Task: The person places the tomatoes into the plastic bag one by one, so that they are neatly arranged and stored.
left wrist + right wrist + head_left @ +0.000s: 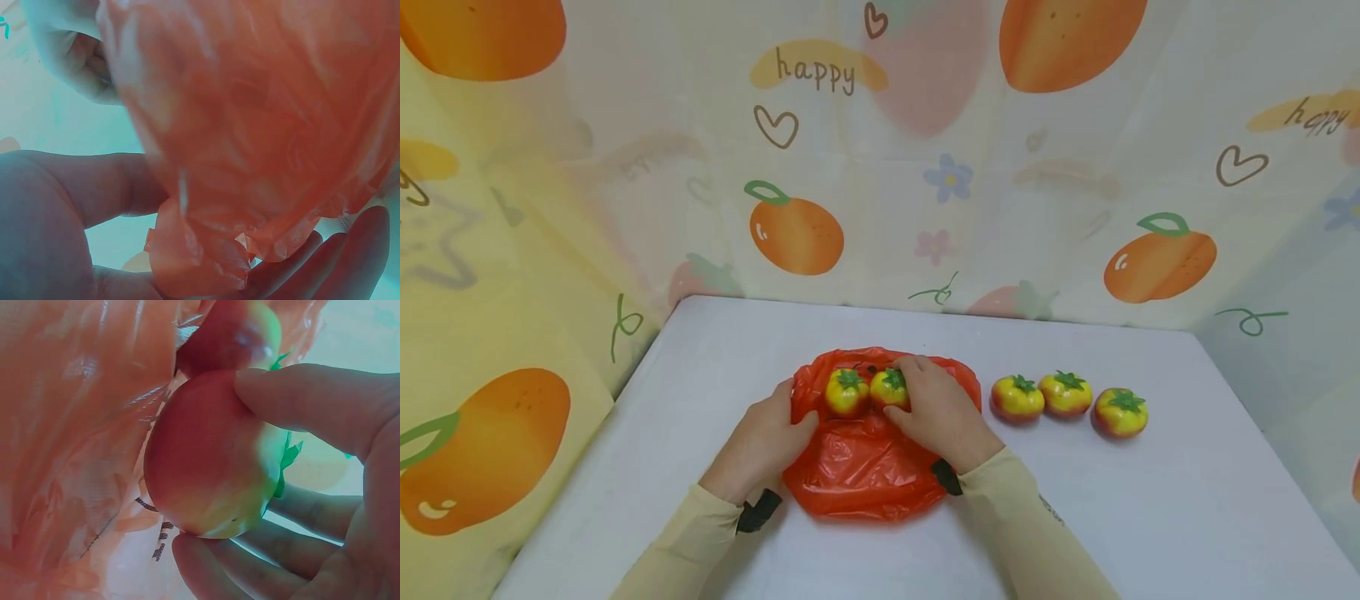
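Note:
A red plastic bag (868, 467) lies spread on the table, its mouth turned up. My left hand (765, 437) holds the bag's left edge, with the thumb on the near side and the fingers partly hidden by the plastic (250, 125). In the right hand (943, 408) is a glossy red-and-yellow tomato (212, 456) with a green leafy top, gripped between thumb and fingers over the bag. A second tomato (847, 392) sits just left of it at the bag's mouth. The right wrist view shows the two fruits close together, beside the red film.
To the right of the bag, three more tomatoes stand on the white table (1187, 500): one on the left (1017, 399), one in the middle (1065, 394) and one on the right (1120, 413). A fruit-printed curtain (880, 192) rises behind the table's far edge.

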Tool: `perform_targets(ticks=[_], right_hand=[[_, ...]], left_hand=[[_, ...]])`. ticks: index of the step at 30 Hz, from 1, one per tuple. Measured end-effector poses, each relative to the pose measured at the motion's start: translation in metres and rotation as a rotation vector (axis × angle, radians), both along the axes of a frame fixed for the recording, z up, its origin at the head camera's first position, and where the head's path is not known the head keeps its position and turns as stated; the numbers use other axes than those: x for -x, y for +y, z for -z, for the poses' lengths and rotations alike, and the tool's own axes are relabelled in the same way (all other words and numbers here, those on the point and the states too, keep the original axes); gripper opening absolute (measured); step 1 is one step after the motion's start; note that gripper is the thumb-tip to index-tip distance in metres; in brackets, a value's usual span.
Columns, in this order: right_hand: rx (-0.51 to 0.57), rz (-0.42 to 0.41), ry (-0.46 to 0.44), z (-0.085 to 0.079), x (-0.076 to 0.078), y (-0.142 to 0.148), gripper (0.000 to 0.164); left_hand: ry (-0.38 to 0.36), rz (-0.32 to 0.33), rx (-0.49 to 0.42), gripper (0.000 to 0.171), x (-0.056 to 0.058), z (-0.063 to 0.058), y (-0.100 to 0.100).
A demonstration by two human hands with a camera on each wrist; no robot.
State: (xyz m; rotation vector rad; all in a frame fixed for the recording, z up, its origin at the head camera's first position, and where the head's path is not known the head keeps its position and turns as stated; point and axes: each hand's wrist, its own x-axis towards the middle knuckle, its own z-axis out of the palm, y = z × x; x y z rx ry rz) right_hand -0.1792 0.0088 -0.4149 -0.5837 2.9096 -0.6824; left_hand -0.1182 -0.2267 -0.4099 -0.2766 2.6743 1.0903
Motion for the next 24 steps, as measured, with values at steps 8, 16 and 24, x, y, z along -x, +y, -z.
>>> perform_targets(ticks=[8,16,24], right_hand=[[-0.019,0.002,-0.007,0.0049,0.003,-0.0002,0.064],[-0.031,0.017,-0.017,0.0045,0.0045,-0.0018,0.064],[-0.035,0.005,-0.044,0.0104,0.0053,-0.0017,0.061]], left_hand=[[-0.008,0.003,0.009,0.075,0.0007,-0.0018,0.0005],[-0.01,0.0,0.014,0.076,0.0027,-0.0031,-0.0001],[-0.012,0.004,0.028,0.076,0.0021,0.0026,-0.0004]])
